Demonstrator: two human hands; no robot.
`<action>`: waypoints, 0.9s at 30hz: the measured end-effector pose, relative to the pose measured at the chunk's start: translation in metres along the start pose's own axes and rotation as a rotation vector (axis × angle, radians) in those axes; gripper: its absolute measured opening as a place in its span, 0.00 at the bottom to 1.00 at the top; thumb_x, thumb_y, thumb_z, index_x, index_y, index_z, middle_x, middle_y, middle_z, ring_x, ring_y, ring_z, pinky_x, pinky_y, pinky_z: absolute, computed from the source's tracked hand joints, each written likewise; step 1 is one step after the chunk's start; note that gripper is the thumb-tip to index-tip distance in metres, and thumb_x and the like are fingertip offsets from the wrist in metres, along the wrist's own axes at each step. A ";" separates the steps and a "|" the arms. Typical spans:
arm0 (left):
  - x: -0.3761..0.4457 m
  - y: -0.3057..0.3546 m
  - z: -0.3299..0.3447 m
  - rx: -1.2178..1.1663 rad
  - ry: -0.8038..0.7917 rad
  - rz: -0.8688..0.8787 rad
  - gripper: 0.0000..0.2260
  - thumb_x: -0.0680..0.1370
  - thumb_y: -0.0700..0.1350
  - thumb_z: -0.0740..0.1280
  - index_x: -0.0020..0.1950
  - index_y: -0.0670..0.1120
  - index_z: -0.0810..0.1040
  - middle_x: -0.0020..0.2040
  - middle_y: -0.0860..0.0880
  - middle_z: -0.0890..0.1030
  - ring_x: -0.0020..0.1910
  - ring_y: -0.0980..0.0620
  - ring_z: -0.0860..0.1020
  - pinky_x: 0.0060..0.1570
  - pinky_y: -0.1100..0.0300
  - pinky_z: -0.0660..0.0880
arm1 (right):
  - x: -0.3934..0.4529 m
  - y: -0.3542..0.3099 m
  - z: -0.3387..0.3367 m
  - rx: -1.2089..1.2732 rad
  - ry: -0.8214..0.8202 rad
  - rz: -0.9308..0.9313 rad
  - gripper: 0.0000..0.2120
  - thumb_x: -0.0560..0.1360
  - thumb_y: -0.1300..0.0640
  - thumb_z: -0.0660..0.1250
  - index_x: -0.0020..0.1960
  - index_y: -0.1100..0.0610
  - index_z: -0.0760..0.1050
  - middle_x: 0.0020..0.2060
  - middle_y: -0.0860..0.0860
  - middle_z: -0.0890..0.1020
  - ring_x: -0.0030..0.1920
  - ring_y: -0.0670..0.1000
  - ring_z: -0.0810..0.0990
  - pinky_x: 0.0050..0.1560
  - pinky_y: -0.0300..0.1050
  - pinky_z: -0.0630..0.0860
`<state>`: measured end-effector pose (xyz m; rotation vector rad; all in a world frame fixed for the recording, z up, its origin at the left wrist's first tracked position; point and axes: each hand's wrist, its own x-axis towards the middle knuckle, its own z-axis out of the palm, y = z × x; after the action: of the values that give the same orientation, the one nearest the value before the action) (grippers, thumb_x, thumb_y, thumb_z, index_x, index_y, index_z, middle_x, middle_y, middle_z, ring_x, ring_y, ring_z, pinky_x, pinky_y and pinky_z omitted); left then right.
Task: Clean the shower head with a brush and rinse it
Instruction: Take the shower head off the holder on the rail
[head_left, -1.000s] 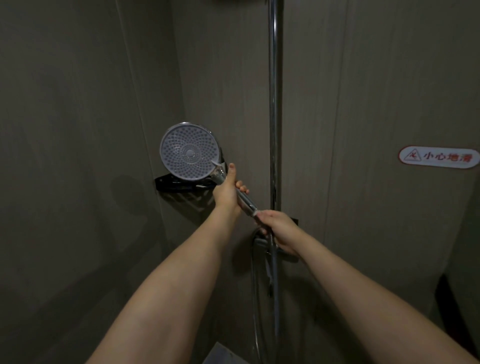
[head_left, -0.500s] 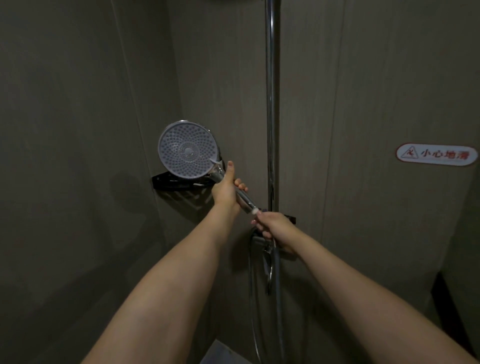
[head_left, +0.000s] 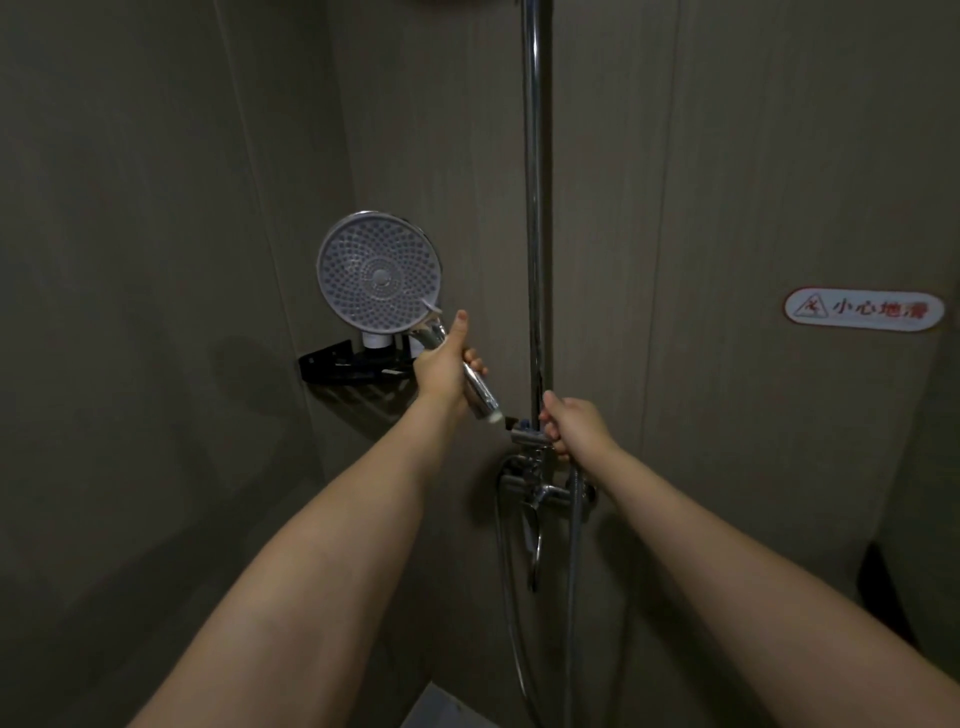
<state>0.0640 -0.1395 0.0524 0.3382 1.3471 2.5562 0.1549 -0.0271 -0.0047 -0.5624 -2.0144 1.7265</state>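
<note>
My left hand (head_left: 441, 366) is wrapped around the shiny handle of the shower head (head_left: 379, 279), thumb pointing up along the handle and fingertips curling round its far side. I hold it up in front of the corner of the stall, tilted so the handle runs down to the right and the round spray face, dotted with nozzles, is turned toward me. The lower end of the handle pokes out below my palm, close to the bracket (head_left: 525, 434) on the rail.

My right hand (head_left: 574, 423) is lower and further right, its fingers curled around the bracket just where it sits on the upright chrome rail (head_left: 535, 208). I cannot tell how firmly it grips, since the back of the hand hides the fingertips.

Below the bracket is the tap (head_left: 545, 491), with its lever hanging down and the hose (head_left: 573, 571) dropping from its right side toward the floor. A second length of hose loops down on the left of the tap.

Behind the shower head, a black corner shelf (head_left: 337, 364) is fixed to the wall, with a couple of small white things standing on it, mostly hidden by the spray face. On the right wall, well apart from my hands, there is a white oval warning sticker (head_left: 863, 309) with red characters and a slip symbol.
</note>
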 end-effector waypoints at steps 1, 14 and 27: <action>0.001 0.000 -0.001 0.015 -0.003 0.002 0.11 0.72 0.50 0.72 0.41 0.45 0.73 0.25 0.51 0.70 0.20 0.56 0.69 0.26 0.62 0.70 | 0.002 -0.003 -0.002 0.002 -0.003 -0.008 0.17 0.80 0.50 0.55 0.36 0.56 0.70 0.26 0.50 0.68 0.23 0.46 0.65 0.24 0.38 0.62; 0.003 0.011 0.002 0.264 0.024 0.080 0.11 0.73 0.42 0.71 0.35 0.45 0.71 0.20 0.50 0.70 0.19 0.53 0.68 0.24 0.62 0.67 | 0.016 -0.034 -0.028 0.177 0.074 -0.090 0.17 0.81 0.48 0.53 0.37 0.55 0.68 0.26 0.49 0.66 0.15 0.41 0.62 0.19 0.32 0.58; -0.011 0.003 0.003 0.473 -0.030 0.090 0.15 0.74 0.38 0.67 0.29 0.44 0.67 0.19 0.48 0.68 0.18 0.53 0.66 0.22 0.64 0.65 | 0.013 -0.014 -0.028 0.126 0.021 -0.016 0.16 0.80 0.48 0.54 0.38 0.55 0.69 0.26 0.49 0.67 0.15 0.41 0.63 0.18 0.34 0.60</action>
<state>0.0749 -0.1421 0.0560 0.5244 1.9574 2.2587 0.1599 0.0012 0.0138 -0.5189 -1.8747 1.8157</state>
